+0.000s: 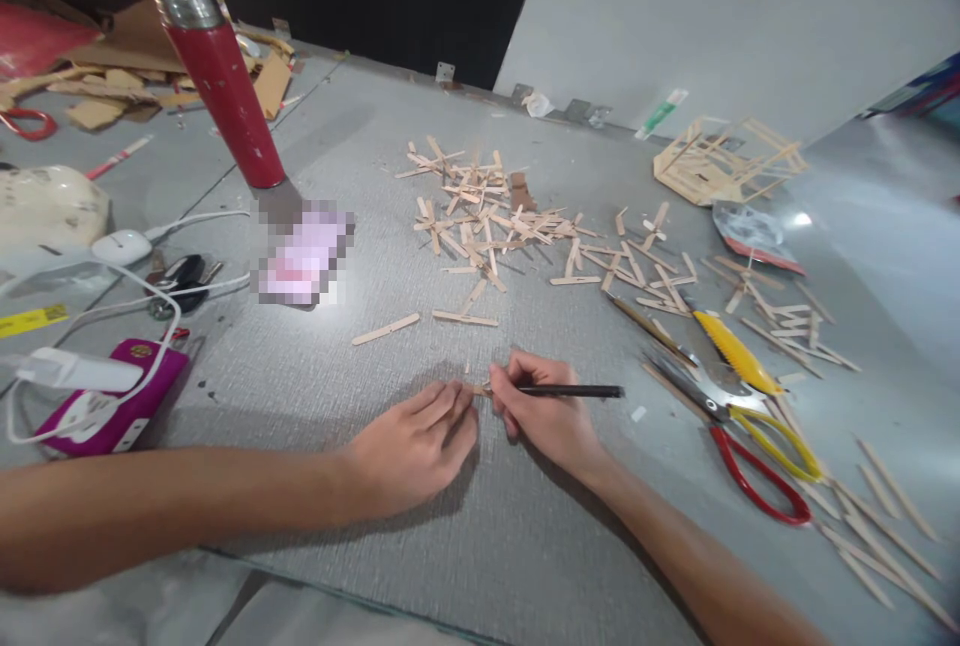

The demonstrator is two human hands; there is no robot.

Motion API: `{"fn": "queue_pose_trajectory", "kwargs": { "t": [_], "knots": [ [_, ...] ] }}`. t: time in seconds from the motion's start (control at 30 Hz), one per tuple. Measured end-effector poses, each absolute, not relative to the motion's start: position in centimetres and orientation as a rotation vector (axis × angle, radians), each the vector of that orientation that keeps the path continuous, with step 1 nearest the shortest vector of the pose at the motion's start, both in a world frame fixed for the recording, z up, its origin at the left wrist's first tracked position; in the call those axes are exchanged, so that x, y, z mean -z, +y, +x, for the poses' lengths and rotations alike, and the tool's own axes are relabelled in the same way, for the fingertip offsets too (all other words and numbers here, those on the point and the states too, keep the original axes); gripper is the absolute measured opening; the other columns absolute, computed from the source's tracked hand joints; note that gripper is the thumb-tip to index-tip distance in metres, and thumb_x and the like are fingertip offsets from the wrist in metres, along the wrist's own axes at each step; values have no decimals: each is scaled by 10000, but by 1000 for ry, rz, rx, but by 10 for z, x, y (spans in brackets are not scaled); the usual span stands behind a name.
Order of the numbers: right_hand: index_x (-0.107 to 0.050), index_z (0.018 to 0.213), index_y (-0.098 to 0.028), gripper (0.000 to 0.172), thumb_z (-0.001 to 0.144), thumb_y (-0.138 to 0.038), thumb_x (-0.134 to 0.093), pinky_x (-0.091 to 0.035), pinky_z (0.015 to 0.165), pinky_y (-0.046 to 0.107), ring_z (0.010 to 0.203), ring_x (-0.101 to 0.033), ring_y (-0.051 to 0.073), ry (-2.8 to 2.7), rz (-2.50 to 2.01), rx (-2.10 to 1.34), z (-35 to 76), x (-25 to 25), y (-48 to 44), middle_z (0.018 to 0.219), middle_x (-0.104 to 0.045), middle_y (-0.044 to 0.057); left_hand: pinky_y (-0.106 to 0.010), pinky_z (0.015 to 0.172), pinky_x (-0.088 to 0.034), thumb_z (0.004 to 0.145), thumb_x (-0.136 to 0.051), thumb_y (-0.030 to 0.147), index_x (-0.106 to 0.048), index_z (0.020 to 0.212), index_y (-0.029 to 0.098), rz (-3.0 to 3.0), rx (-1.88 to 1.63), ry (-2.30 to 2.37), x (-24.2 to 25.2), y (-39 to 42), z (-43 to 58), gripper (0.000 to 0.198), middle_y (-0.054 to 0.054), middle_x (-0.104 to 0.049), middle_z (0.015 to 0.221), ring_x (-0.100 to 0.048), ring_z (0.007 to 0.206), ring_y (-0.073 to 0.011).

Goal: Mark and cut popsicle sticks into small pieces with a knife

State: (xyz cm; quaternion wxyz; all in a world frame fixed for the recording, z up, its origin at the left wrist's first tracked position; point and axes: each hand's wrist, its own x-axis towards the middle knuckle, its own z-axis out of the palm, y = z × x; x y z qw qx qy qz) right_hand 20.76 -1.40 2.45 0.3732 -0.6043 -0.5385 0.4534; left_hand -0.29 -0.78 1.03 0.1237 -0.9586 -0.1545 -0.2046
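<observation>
While a small wooden stick piece is being marked, most of the sticks lie unused.

At lower centre the left hand [416, 441] lies flat, fingers pressing the stick piece [478, 389] to the table [525, 546]; the right hand [544, 406] grasps a dark pencil [577, 391], tip on that piece. By my judgement the work is midway: a stick frame [724, 161] stands built at upper right, while the pile of sticks [487, 216] at centre and long skewers [885, 526] at lower right remain loose. Scissors [750, 446] and a yellow knife [735, 351] lie right of the hands; a red flask [221, 86] stands upper left.
</observation>
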Motion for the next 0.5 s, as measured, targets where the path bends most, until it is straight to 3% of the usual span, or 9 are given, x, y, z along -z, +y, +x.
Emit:
{"fn": "queue_pose_trajectory", "kwargs": {
  "t": [0.5],
  "knots": [
    [-441, 571, -240, 441, 946, -405, -605, -365, 415, 242, 330, -424, 87, -1481, -1571, -1091, 208, -25, -14, 384, -480, -55, -387, 1061, -489, 931, -524, 175, -680, 1134, 4, -2790, 629, -456, -11, -7, -2, 308, -219, -732, 1198, -695, 1129, -283]
  ]
}}
